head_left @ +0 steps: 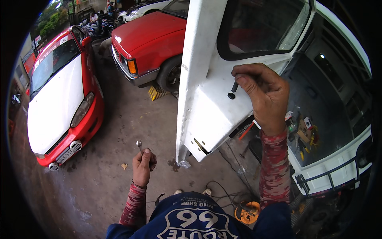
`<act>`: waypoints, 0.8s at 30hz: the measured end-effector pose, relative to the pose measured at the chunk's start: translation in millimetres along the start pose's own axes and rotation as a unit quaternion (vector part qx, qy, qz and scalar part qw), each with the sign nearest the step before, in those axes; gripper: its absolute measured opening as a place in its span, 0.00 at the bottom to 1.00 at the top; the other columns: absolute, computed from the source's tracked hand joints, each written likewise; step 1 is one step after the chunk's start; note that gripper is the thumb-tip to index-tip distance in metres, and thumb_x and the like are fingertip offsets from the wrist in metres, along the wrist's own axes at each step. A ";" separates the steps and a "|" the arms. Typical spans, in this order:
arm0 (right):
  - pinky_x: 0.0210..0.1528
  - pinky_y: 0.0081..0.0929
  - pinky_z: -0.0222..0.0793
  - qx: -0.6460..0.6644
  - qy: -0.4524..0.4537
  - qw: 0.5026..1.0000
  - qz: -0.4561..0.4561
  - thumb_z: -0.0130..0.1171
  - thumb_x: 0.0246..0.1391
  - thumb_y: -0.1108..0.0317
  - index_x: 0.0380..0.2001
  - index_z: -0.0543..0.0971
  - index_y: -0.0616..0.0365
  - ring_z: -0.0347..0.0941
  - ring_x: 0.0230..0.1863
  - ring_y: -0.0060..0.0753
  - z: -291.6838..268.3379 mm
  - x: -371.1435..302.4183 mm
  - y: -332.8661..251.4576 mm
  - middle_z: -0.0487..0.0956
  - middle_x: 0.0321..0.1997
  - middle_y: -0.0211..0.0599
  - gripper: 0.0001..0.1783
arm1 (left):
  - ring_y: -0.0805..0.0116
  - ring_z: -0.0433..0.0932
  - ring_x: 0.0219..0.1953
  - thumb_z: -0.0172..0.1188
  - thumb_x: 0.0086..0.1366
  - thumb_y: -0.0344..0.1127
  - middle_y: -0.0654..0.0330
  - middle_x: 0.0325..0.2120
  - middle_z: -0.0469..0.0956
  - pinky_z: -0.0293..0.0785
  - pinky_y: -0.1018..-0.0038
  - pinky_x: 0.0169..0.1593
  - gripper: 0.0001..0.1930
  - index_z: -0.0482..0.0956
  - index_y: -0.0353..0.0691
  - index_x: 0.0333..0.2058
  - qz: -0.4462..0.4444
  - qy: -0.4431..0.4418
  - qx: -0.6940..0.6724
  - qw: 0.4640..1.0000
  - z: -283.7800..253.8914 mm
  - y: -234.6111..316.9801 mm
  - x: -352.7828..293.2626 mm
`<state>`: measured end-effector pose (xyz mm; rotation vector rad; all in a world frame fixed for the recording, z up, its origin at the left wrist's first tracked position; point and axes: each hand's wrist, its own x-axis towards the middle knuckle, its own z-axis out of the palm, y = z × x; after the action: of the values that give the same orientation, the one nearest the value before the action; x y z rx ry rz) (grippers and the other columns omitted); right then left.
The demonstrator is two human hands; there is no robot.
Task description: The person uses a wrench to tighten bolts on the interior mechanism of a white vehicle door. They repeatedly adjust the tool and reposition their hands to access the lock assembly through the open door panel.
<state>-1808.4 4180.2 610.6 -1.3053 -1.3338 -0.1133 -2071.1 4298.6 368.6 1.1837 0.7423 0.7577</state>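
My left hand (143, 166) is closed around a wrench (139, 145), its shiny metal end sticking up past my thumb. Higher up, at the white vehicle door (217, 101), my right hand (267, 92) pinches a short dark cylindrical piece (235, 86) between thumb and fingers. Just below that piece, a black round fitting (231, 96) shows against the white panel; whether the two are joined or only touching I cannot tell. A dark-framed window (262, 28) fills the upper part of the door, and a slotted opening (201, 145) is near its lower edge.
A red car with a white hood (55, 115) stands at left, and another red vehicle (149, 36) behind the door. The white vehicle's open interior (318, 87) lies at right, with tools inside. Cables (223, 191) and an orange reel (247, 212) lie on the floor near me.
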 end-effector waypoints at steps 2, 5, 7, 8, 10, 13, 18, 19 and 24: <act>0.40 0.20 0.72 0.004 0.003 1.000 -0.004 0.64 0.52 0.79 0.35 0.82 0.66 0.77 0.35 0.22 0.3 -2.0 2.8 0.82 0.36 0.37 0.06 | 0.80 0.63 0.17 0.50 0.73 0.49 0.63 0.19 0.70 0.58 0.81 0.21 0.23 0.70 0.38 0.24 -0.002 -0.004 0.003 1.000 -3.4 -2.1 0.4; 0.39 0.20 0.73 -0.008 -0.014 1.000 -0.004 0.64 0.52 0.81 0.34 0.82 0.67 0.77 0.35 0.23 -1.2 -7.8 1.4 0.81 0.34 0.36 0.05 | 0.80 0.63 0.17 0.50 0.73 0.49 0.63 0.18 0.70 0.57 0.81 0.21 0.23 0.70 0.38 0.23 -0.009 -0.001 0.009 1.000 -5.9 -5.1 3.4; 0.38 0.19 0.73 -0.018 -0.017 0.999 -0.026 0.63 0.52 0.82 0.33 0.81 0.67 0.77 0.34 0.23 -2.5 -11.2 -0.1 0.80 0.32 0.36 0.04 | 0.80 0.63 0.17 0.50 0.73 0.50 0.63 0.18 0.70 0.57 0.81 0.21 0.23 0.70 0.38 0.23 -0.012 -0.003 0.010 1.000 -6.2 -7.0 6.3; 0.37 0.19 0.73 -0.023 -0.020 0.999 -0.041 0.63 0.51 0.82 0.33 0.81 0.67 0.77 0.34 0.23 -3.3 -12.2 -0.5 0.79 0.32 0.37 0.04 | 0.80 0.63 0.17 0.50 0.73 0.49 0.63 0.19 0.70 0.57 0.81 0.21 0.23 0.70 0.38 0.23 -0.012 -0.006 0.011 1.000 -5.6 -8.0 7.6; 0.36 0.19 0.73 -0.011 -0.024 0.998 -0.053 0.62 0.51 0.83 0.32 0.81 0.67 0.78 0.33 0.24 -4.4 -13.2 -0.9 0.79 0.32 0.38 0.04 | 0.80 0.62 0.17 0.50 0.73 0.49 0.64 0.18 0.70 0.57 0.81 0.21 0.23 0.70 0.39 0.23 -0.015 -0.006 0.017 1.000 -5.0 -9.3 9.4; 0.35 0.20 0.74 0.000 -0.026 0.998 -0.048 0.61 0.51 0.83 0.32 0.81 0.67 0.78 0.33 0.24 -7.9 -15.7 -2.1 0.79 0.33 0.40 0.05 | 0.80 0.62 0.16 0.49 0.73 0.49 0.64 0.18 0.69 0.56 0.81 0.20 0.22 0.70 0.40 0.23 -0.019 -0.006 0.027 0.999 -2.2 -10.7 12.7; 0.41 0.21 0.76 0.022 -0.054 0.998 0.035 0.61 0.54 0.80 0.36 0.80 0.68 0.80 0.37 0.24 -15.9 -17.2 -0.5 0.83 0.35 0.40 0.05 | 0.81 0.60 0.14 0.49 0.73 0.49 0.65 0.16 0.68 0.53 0.81 0.18 0.22 0.70 0.41 0.22 -0.033 -0.022 0.043 0.998 6.6 -10.8 18.1; 0.41 0.21 0.76 0.034 -0.049 0.998 0.027 0.61 0.54 0.79 0.36 0.80 0.68 0.80 0.37 0.23 -16.3 -16.8 0.4 0.83 0.34 0.39 0.06 | 0.81 0.59 0.13 0.49 0.73 0.49 0.66 0.16 0.69 0.53 0.81 0.17 0.22 0.70 0.41 0.22 -0.029 -0.037 0.049 0.998 8.6 -11.2 18.1; 0.41 0.20 0.76 0.041 -0.010 0.999 0.023 0.61 0.56 0.78 0.36 0.81 0.67 0.80 0.37 0.23 -11.2 -20.8 6.1 0.84 0.34 0.39 0.05 | 0.81 0.61 0.14 0.48 0.73 0.49 0.66 0.16 0.69 0.53 0.81 0.17 0.23 0.71 0.40 0.22 -0.059 -0.044 0.087 0.993 17.1 -15.0 17.0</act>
<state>-1804.1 4162.2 594.9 -1.2699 -1.3109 -0.0153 -2045.8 4300.9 355.9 1.3095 0.8096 0.5464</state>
